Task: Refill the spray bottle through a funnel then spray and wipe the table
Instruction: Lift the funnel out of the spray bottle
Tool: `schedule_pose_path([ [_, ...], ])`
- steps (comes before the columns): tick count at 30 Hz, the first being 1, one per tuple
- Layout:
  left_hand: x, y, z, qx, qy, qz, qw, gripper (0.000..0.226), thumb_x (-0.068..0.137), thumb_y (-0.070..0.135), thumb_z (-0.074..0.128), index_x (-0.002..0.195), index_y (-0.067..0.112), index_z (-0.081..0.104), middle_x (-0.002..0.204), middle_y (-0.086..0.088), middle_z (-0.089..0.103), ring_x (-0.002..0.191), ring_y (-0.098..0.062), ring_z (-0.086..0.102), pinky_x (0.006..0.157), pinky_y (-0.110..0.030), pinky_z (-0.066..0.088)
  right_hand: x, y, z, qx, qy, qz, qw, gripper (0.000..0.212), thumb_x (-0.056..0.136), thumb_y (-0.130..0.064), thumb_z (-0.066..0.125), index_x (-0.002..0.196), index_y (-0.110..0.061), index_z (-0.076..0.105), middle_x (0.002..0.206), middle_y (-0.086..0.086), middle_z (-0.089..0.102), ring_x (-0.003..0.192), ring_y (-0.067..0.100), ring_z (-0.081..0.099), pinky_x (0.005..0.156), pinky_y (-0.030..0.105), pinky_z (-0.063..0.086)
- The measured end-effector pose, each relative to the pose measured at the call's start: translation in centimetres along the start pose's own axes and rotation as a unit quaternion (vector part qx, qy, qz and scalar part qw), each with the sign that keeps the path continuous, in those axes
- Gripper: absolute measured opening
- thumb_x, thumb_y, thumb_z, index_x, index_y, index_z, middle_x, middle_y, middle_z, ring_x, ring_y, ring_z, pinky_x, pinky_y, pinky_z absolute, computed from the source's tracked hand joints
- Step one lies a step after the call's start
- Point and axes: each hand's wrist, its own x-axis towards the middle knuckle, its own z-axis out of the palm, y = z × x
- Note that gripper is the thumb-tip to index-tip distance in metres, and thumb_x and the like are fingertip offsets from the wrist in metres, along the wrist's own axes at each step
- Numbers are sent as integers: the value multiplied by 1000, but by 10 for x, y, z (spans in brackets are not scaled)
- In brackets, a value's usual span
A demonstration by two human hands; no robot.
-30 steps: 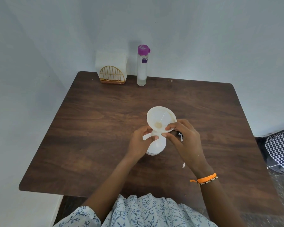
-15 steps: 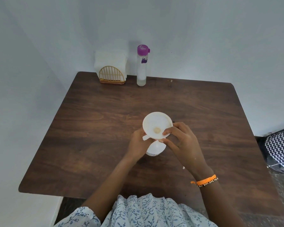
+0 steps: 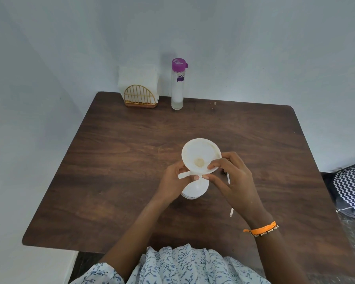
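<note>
A white funnel stands upright over the mouth of a white spray bottle at the middle of the dark wooden table. My left hand grips the bottle's neck just under the funnel's side tab. My right hand pinches the funnel's rim and stem from the right. Under my right hand lies the spray head's thin white dip tube, mostly hidden.
A tall clear bottle with a purple cap stands at the table's back edge. Beside it, a gold wire holder with white napkins sits at the back left. Walls close in behind and left. A zigzag-patterned thing lies right of the table.
The funnel has turned from tilted to level and settled lower onto the bottle's mouth. Both hands stayed on it, shifting slightly.
</note>
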Motion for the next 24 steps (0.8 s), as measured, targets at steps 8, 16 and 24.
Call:
schedule_pose_path([
  [8, 0, -1, -2, -5, -4, 18, 1000, 42, 79, 9, 73, 83, 46, 55, 89, 31, 58, 83, 7, 59, 65, -6, 47, -2, 0, 2, 6, -9, -10, 1000, 25, 75, -32, 67, 93, -14, 67, 107, 7, 62, 95, 16, 56, 71, 26, 55],
  [16, 3, -6, -3, -1, -10, 26, 1000, 38, 79, 7, 74, 87, 41, 58, 87, 31, 58, 80, 12, 60, 65, -4, 47, -1, 1, -1, 28, -38, 2, 999, 26, 71, -30, 74, 91, -15, 68, 105, 2, 61, 95, 15, 56, 74, 13, 48],
  [24, 11, -11, -6, 25, -30, 10, 999, 36, 76, 18, 77, 94, 44, 60, 103, 21, 67, 101, -6, 63, 84, -24, 51, 11, -4, -12, 147, -11, 54, 988, 39, 67, -50, 68, 93, -21, 66, 99, -5, 60, 92, 13, 59, 66, 12, 52],
])
